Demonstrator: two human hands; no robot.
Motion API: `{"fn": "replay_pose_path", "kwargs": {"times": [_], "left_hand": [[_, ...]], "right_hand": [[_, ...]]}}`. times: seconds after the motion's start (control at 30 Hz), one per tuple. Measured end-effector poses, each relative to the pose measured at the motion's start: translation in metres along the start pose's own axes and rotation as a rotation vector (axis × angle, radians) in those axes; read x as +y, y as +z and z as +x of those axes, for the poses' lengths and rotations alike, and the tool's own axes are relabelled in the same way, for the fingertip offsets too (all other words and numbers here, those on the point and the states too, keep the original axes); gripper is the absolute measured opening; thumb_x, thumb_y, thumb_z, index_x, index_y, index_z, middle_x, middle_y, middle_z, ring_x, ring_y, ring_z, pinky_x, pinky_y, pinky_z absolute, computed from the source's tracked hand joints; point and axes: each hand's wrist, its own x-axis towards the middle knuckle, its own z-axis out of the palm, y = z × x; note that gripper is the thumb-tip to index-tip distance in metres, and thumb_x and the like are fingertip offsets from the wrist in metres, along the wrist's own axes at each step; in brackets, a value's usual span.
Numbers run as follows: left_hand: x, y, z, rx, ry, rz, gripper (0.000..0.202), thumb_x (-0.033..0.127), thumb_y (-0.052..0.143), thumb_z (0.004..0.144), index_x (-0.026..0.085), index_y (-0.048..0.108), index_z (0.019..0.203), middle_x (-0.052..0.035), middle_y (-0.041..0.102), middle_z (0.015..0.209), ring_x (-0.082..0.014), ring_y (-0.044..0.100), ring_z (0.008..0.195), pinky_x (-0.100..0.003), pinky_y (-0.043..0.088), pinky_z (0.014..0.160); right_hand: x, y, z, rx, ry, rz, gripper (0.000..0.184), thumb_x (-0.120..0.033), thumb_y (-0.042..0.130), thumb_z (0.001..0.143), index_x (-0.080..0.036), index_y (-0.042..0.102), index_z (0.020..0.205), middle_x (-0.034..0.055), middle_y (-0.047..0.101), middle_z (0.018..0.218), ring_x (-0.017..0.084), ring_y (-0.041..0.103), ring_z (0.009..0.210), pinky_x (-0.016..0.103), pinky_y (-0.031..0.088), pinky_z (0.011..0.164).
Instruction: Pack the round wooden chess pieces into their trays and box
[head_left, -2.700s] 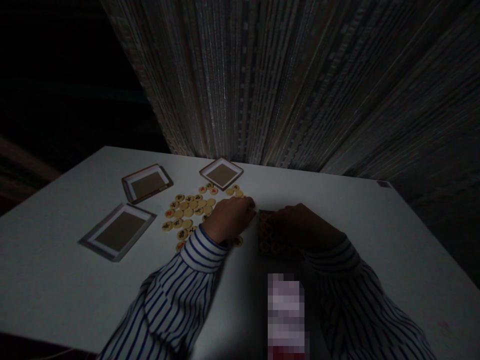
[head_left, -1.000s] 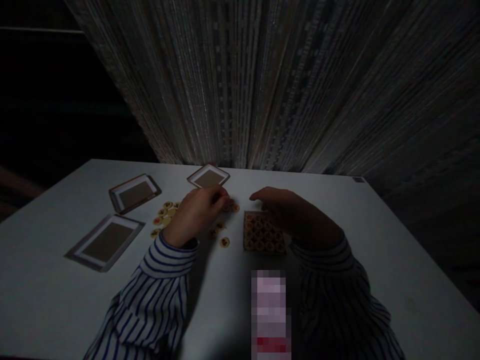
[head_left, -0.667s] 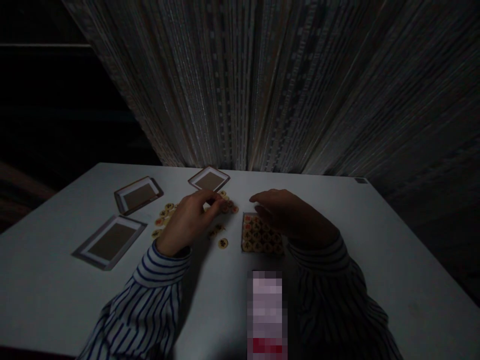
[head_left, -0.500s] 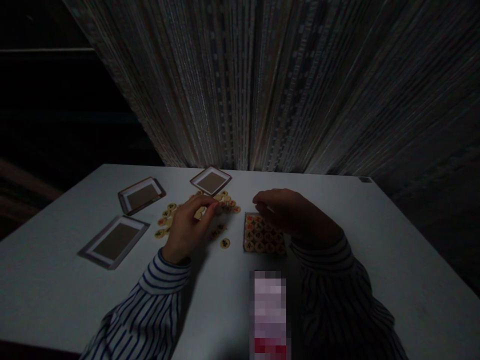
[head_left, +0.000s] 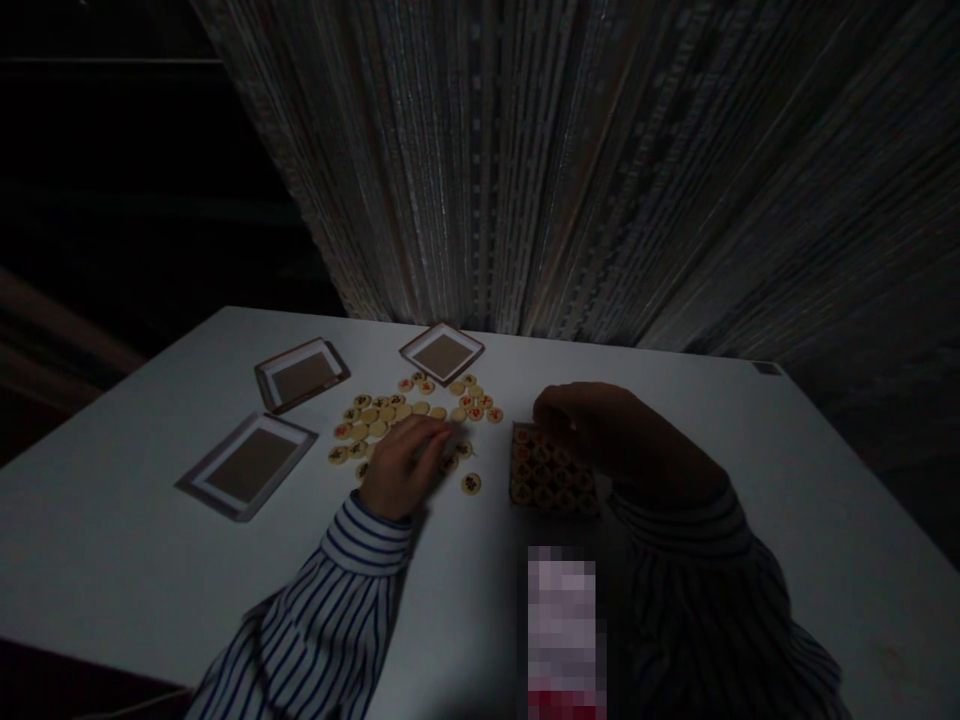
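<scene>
Several round pale game discs (head_left: 386,411) with red or black marks lie scattered on the white table (head_left: 105,530). My left hand (head_left: 405,470) rests on the near edge of this scatter; its fingers are smeared by motion over a few discs. One disc (head_left: 470,484) lies alone just right of it. A small square box (head_left: 551,487) packed with discs sits to the right. My right hand (head_left: 615,435), in deep shadow, hovers curled over the box's far edge, fingertips together at its far left corner. Both sleeves are striped.
Three shallow square trays with brown insides lie on the table: one (head_left: 443,352) behind the discs, two (head_left: 301,374) (head_left: 247,465) to the left. A ribbed curtain (head_left: 600,170) hangs right behind the table. The room is very dim.
My left hand has drawn back from the far discs toward me and now lies lower over the near ones. My right hand stays over the box. The camera view has shifted slightly.
</scene>
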Motion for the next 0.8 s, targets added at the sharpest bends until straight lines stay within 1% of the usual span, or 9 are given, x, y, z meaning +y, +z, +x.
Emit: {"fn": "replay_pose_path", "kwargs": {"times": [0.07, 0.13, 0.23, 0.3, 0.43, 0.5, 0.63, 0.73, 0.8], "left_hand": [[-0.002, 0.000, -0.001, -0.009, -0.005, 0.009, 0.016, 0.016, 0.047, 0.083, 0.016, 0.060, 0.091, -0.0051, 0.064, 0.084, -0.0140, 0.058, 0.080, -0.027, 0.046, 0.073], [-0.002, 0.000, -0.001, -0.012, -0.018, 0.010, 0.016, 0.016, 0.046, 0.083, 0.016, 0.060, 0.091, -0.0056, 0.063, 0.084, -0.0146, 0.058, 0.079, -0.027, 0.046, 0.073], [-0.001, -0.003, -0.001, -0.044, -0.034, -0.012, 0.013, 0.018, 0.047, 0.082, 0.015, 0.059, 0.084, -0.0057, 0.062, 0.079, -0.0151, 0.057, 0.076, -0.029, 0.046, 0.071], [0.001, -0.006, 0.000, -0.098, -0.022, -0.046, 0.011, 0.020, 0.049, 0.080, 0.016, 0.059, 0.081, -0.0058, 0.061, 0.079, -0.0156, 0.057, 0.078, -0.030, 0.046, 0.072], [0.005, -0.009, 0.000, -0.276, 0.031, -0.082, 0.013, 0.028, 0.059, 0.073, 0.018, 0.062, 0.082, -0.0081, 0.059, 0.096, -0.0189, 0.055, 0.092, -0.036, 0.046, 0.081], [0.005, -0.007, -0.002, -0.351, 0.052, -0.057, 0.016, 0.029, 0.062, 0.070, 0.020, 0.064, 0.083, -0.0088, 0.056, 0.105, -0.0216, 0.052, 0.101, -0.041, 0.042, 0.088], [0.001, -0.002, -0.006, -0.432, 0.084, 0.059, 0.025, 0.031, 0.066, 0.065, 0.019, 0.065, 0.087, -0.0115, 0.051, 0.117, -0.0279, 0.041, 0.114, -0.047, 0.033, 0.096], [-0.003, 0.002, -0.008, -0.472, 0.093, 0.129, 0.035, 0.035, 0.069, 0.061, 0.018, 0.065, 0.091, -0.0134, 0.047, 0.122, -0.0312, 0.036, 0.118, -0.050, 0.030, 0.098], [-0.005, 0.003, -0.009, -0.487, 0.095, 0.158, 0.036, 0.036, 0.069, 0.061, 0.018, 0.065, 0.092, -0.0136, 0.046, 0.123, -0.0319, 0.035, 0.119, -0.050, 0.029, 0.098]], "right_hand": [[0.001, 0.000, 0.000, 0.001, 0.005, -0.011, 0.013, -0.014, 0.045, 0.078, -0.015, 0.057, 0.073, 0.0018, 0.058, 0.066, 0.009, 0.045, 0.056, 0.022, 0.028, 0.053], [0.001, 0.001, 0.000, -0.005, 0.014, -0.035, 0.015, -0.015, 0.044, 0.079, -0.016, 0.057, 0.073, 0.0019, 0.058, 0.066, 0.009, 0.045, 0.055, 0.022, 0.027, 0.052], [0.002, 0.008, 0.002, -0.031, 0.012, -0.049, 0.014, -0.018, 0.045, 0.080, -0.017, 0.059, 0.080, 0.0028, 0.061, 0.071, 0.010, 0.050, 0.058, 0.022, 0.029, 0.053], [0.002, 0.013, 0.004, -0.053, 0.006, -0.055, 0.015, -0.022, 0.044, 0.082, -0.018, 0.059, 0.084, 0.0033, 0.063, 0.075, 0.012, 0.054, 0.063, 0.023, 0.031, 0.055], [0.000, 0.016, 0.006, -0.102, 0.003, -0.053, 0.019, -0.025, 0.042, 0.085, -0.019, 0.059, 0.086, 0.0039, 0.065, 0.076, 0.014, 0.058, 0.067, 0.024, 0.034, 0.057], [-0.001, 0.016, 0.007, -0.116, 0.004, -0.041, 0.018, -0.024, 0.043, 0.084, -0.019, 0.060, 0.087, 0.0038, 0.065, 0.077, 0.014, 0.059, 0.068, 0.024, 0.035, 0.057], [0.000, 0.017, 0.007, -0.110, -0.018, -0.045, 0.016, -0.022, 0.044, 0.084, -0.018, 0.059, 0.086, 0.0038, 0.065, 0.077, 0.014, 0.059, 0.067, 0.024, 0.036, 0.056], [-0.001, 0.020, 0.007, -0.104, -0.035, -0.047, 0.017, -0.023, 0.043, 0.084, -0.017, 0.059, 0.087, 0.0042, 0.065, 0.077, 0.014, 0.058, 0.067, 0.023, 0.036, 0.056], [-0.002, 0.020, 0.008, -0.108, -0.031, -0.055, 0.016, -0.023, 0.044, 0.083, -0.018, 0.059, 0.086, 0.0039, 0.065, 0.076, 0.014, 0.058, 0.066, 0.023, 0.035, 0.056]]}}
